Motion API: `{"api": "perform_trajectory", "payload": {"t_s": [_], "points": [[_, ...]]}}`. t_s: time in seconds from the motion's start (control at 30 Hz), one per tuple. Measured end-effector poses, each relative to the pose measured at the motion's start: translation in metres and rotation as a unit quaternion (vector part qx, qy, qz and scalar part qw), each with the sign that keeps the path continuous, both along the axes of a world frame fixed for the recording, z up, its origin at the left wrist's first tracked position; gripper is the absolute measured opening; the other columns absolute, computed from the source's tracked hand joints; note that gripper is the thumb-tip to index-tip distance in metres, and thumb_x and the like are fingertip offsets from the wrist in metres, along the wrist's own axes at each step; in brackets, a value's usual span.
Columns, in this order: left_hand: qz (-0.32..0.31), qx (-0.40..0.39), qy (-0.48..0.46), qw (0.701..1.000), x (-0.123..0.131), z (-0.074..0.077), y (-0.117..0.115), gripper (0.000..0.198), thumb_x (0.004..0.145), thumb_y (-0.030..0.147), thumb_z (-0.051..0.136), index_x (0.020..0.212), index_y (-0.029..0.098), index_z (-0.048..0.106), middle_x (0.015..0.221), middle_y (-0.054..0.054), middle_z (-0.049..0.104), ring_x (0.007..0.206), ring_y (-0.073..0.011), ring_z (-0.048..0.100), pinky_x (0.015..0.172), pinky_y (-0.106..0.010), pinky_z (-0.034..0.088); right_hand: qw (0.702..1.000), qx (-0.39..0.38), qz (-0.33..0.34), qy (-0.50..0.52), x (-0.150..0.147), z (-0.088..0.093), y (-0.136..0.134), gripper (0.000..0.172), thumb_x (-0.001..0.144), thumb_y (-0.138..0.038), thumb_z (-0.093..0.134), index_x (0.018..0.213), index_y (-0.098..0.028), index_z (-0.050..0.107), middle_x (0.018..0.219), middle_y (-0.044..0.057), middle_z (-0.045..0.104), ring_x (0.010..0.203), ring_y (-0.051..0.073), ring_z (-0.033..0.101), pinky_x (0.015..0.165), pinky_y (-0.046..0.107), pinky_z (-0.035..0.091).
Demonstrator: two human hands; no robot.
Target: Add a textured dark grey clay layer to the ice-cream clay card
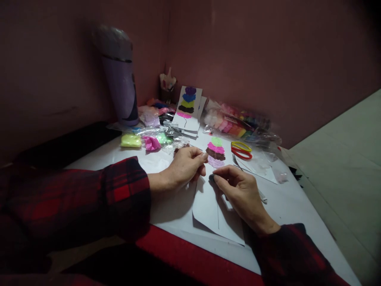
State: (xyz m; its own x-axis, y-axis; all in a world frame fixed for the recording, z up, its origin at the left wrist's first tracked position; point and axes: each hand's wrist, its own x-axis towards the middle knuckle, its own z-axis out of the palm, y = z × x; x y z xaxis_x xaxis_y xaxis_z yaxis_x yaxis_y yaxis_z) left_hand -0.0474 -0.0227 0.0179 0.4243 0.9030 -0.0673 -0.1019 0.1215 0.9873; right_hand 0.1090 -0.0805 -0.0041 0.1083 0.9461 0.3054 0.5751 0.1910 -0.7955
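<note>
My left hand (187, 166) is curled, its fingertips pinched beside a white card (212, 198) that carries stacked clay strips: green, pink, brown and pale pink (216, 152). My right hand (238, 190) rests on the same card, thumb and forefinger pinched on a small dark bit (211, 177) just below the pale pink strip. What the left fingertips hold is too small to make out. Both arms wear red and black plaid sleeves.
A finished card with purple, blue, yellow and pink clay (188, 104) leans at the back. Bags of coloured clay (238, 124) lie right of it, loose yellow, pink and green lumps (147, 141) to the left. Red and yellow rings (241, 150), a metal tool (239, 163) and a purple container (122, 85) stand nearby.
</note>
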Motion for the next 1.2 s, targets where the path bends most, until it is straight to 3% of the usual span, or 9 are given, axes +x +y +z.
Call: {"api": "perform_trajectory", "payload": {"t_s": [0.1, 0.33, 0.83, 1.03, 1.2], "points": [[-0.001, 0.001, -0.002, 1.000, 0.0004, 0.0004, -0.0002, 0.024, 0.094, 0.013, 0.047, 0.070, 0.015, 0.051, 0.047, 0.005, 0.053, 0.029, -0.0036, 0.038, 0.032, -0.016, 0.025, 1.000, 0.006, 0.005, -0.014, -0.0001, 0.0001, -0.0007, 0.006, 0.076, -0.022, 0.064, 0.076, -0.018, 0.069, 0.067, 0.002, 0.066, 0.058, 0.014, 0.056, 0.050, 0.026, 0.044], [0.001, -0.006, 0.003, 1.000, -0.0004, 0.0015, -0.0014, 0.024, 0.094, 0.013, 0.047, 0.070, 0.014, 0.050, 0.046, 0.005, 0.052, 0.029, -0.0039, 0.038, 0.031, -0.016, 0.025, 0.994, -0.045, -0.013, 0.094, 0.0011, 0.0042, 0.0001, 0.009, 0.075, -0.027, 0.066, 0.074, -0.017, 0.066, 0.055, -0.003, 0.058, 0.042, 0.009, 0.045, 0.037, 0.023, 0.037], [-0.001, -0.004, 0.001, 1.000, -0.0002, 0.0001, -0.0004, 0.025, 0.094, 0.013, 0.047, 0.070, 0.015, 0.051, 0.046, 0.005, 0.053, 0.028, -0.0039, 0.037, 0.031, -0.016, 0.025, 0.999, -0.029, 0.027, 0.009, 0.0011, -0.0005, -0.0017, 0.005, 0.076, -0.022, 0.064, 0.075, -0.018, 0.067, 0.062, 0.001, 0.063, 0.053, 0.013, 0.053, 0.048, 0.026, 0.043], [0.002, -0.004, 0.000, 1.000, -0.0001, 0.0000, -0.0008, 0.024, 0.094, 0.013, 0.047, 0.071, 0.015, 0.051, 0.047, 0.005, 0.053, 0.029, -0.0040, 0.038, 0.031, -0.016, 0.025, 0.995, -0.042, -0.006, 0.087, 0.0005, 0.0036, -0.0001, 0.009, 0.074, -0.027, 0.066, 0.076, -0.018, 0.066, 0.058, -0.002, 0.059, 0.044, 0.010, 0.046, 0.039, 0.023, 0.037], [0.002, 0.000, 0.001, 1.000, 0.0000, -0.0004, -0.0003, 0.024, 0.094, 0.013, 0.047, 0.070, 0.015, 0.051, 0.047, 0.005, 0.053, 0.029, -0.0037, 0.037, 0.031, -0.016, 0.025, 0.997, -0.047, 0.007, 0.063, -0.0003, 0.0058, -0.0006, 0.007, 0.073, -0.024, 0.066, 0.074, -0.017, 0.066, 0.057, -0.002, 0.059, 0.043, 0.009, 0.045, 0.041, 0.024, 0.037]]}}
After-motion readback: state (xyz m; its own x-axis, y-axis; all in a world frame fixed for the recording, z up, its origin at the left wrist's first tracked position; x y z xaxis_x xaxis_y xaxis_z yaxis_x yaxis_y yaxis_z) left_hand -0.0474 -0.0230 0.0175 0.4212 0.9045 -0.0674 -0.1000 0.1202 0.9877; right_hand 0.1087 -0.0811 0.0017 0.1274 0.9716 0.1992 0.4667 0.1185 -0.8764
